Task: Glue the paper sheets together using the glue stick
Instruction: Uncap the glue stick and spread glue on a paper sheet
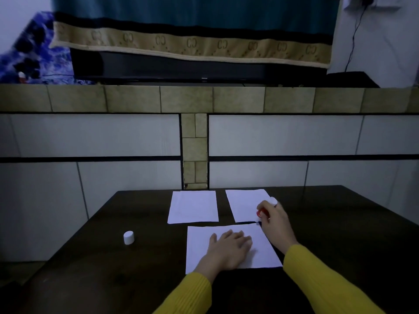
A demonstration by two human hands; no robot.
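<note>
Dark wood-look table [145,268] with dull sheen, three matt white paper sheets [193,206], smooth white plastic cap [128,237] near left, ribbed yellow knit sleeves [322,277], glossy wall tiles [90,134] far

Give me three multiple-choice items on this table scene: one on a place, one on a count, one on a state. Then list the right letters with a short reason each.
1. Where is the white cap?
A. left of the sheets
B. on the near sheet
C. in the left hand

2. How many paper sheets lie on the table?
A. two
B. three
C. four

3. What is the left hand doing?
A. gripping the glue stick
B. pressing flat on the near sheet
C. lifting the cap

Answers:
1 A: the cap stands alone on the dark table.
2 B: near sheet, far left sheet, far right sheet.
3 B: its fingers are spread on the paper; the right hand holds the glue stick.
</note>
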